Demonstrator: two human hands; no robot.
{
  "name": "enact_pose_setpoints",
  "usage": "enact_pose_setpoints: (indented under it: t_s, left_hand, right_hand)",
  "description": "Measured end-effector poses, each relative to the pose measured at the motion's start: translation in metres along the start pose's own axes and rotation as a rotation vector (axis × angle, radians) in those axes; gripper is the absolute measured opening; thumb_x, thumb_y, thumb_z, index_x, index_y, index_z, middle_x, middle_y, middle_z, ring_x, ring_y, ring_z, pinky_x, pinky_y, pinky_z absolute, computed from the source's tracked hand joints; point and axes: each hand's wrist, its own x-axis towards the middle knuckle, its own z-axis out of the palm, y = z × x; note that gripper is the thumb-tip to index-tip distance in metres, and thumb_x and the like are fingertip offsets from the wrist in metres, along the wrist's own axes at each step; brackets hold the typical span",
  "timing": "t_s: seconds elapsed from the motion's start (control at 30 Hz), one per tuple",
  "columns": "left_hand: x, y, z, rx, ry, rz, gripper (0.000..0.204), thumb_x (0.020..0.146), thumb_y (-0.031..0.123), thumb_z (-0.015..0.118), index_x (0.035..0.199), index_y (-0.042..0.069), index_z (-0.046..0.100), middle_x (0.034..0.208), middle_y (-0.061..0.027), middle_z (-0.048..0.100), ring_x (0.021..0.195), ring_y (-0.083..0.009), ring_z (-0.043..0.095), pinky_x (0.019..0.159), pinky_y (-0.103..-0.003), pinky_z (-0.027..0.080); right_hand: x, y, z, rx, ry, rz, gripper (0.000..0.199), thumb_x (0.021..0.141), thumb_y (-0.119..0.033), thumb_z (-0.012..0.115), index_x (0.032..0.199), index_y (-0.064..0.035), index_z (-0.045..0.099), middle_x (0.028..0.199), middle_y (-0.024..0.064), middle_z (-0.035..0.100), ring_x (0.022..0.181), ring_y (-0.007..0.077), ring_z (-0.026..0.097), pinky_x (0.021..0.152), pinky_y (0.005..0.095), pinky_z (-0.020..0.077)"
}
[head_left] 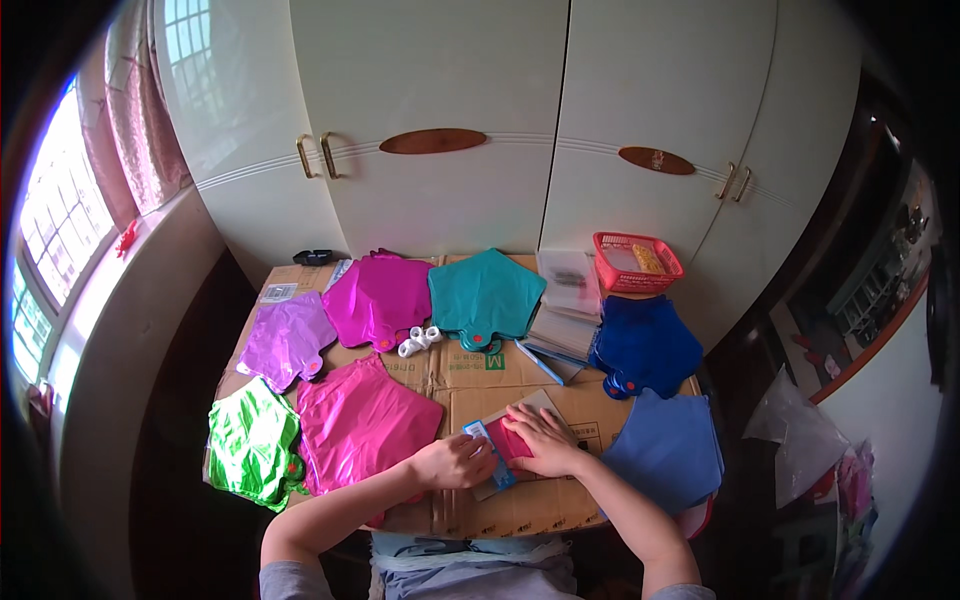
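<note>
Near the table's front edge lies a small flat packet with a blue and white strip [504, 476] and folded pink foil [508, 440] beside the strip. My left hand [457, 463] is closed, its fingers curled at the strip's left edge; the fingertips are partly hidden. My right hand [542, 441] lies flat over the pink foil with its fingers spread, pressing on it. Under the packet is a greyish flat sheet [545, 402]. Left of my hands spreads a stack of shiny pink foil balloons [365, 420], uninflated, close to my left forearm.
Around the cardboard-covered table [470, 405] lie foil balloon stacks: green [250, 440], lilac [285, 340], magenta [375, 300], teal [487, 298], dark blue [650, 345] and light blue [665, 445]. White rolls [418, 341], a pen [540, 362], clear sleeves [568, 283] and a red basket [610, 275] stand among them.
</note>
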Motion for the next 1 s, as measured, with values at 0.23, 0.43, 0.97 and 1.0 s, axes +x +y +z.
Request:
enact_pose_setpoints:
  t_s: [0.23, 0.43, 0.97, 1.0]
  left_hand:
    - [0.004, -0.001, 0.001, -0.063, -0.081, 0.043, 0.022, 0.068, 0.014, 0.061, 0.089, 0.006, 0.059, 0.087, -0.0068, 0.061, 0.079, -0.0168, 0.064, 0.063, -0.026, 0.053]
    - [0.007, -0.003, 0.000, -0.052, -0.075, 0.054, 0.019, 0.069, 0.014, 0.061, 0.086, 0.007, 0.058, 0.084, -0.0050, 0.060, 0.076, -0.0157, 0.063, 0.059, -0.025, 0.052]
    - [0.005, 0.000, 0.001, -0.030, 0.043, 0.045, 0.023, 0.072, 0.016, 0.060, 0.094, 0.008, 0.062, 0.097, -0.0078, 0.064, 0.092, -0.0214, 0.065, 0.077, -0.029, 0.056]
    - [0.005, 0.001, 0.000, -0.029, 0.052, 0.043, 0.024, 0.072, 0.016, 0.060, 0.095, 0.008, 0.062, 0.096, -0.0075, 0.064, 0.091, -0.0212, 0.065, 0.077, -0.029, 0.056]
  right_hand:
    - [0.002, 0.018, -0.015, 0.326, 0.028, -0.065, 0.052, 0.089, -0.027, 0.058, 0.136, -0.0108, 0.045, 0.147, 0.0106, 0.036, 0.140, 0.0262, 0.025, 0.113, 0.0440, 0.0217]
    - [0.006, 0.030, -0.038, 0.046, -0.095, -0.168, 0.051, 0.085, -0.027, 0.064, 0.133, -0.0175, 0.051, 0.143, 0.0038, 0.044, 0.138, 0.0263, 0.031, 0.111, 0.0428, 0.0270]
    - [0.003, 0.039, -0.034, 0.085, -0.131, -0.234, 0.064, 0.078, -0.037, 0.070, 0.136, -0.0242, 0.049, 0.146, 0.0033, 0.038, 0.141, 0.0266, 0.023, 0.116, 0.0499, 0.0118]
    - [0.004, 0.036, -0.034, 0.081, -0.128, -0.237, 0.064, 0.078, -0.037, 0.070, 0.136, -0.0233, 0.049, 0.146, 0.0037, 0.039, 0.140, 0.0268, 0.024, 0.116, 0.0498, 0.0117]
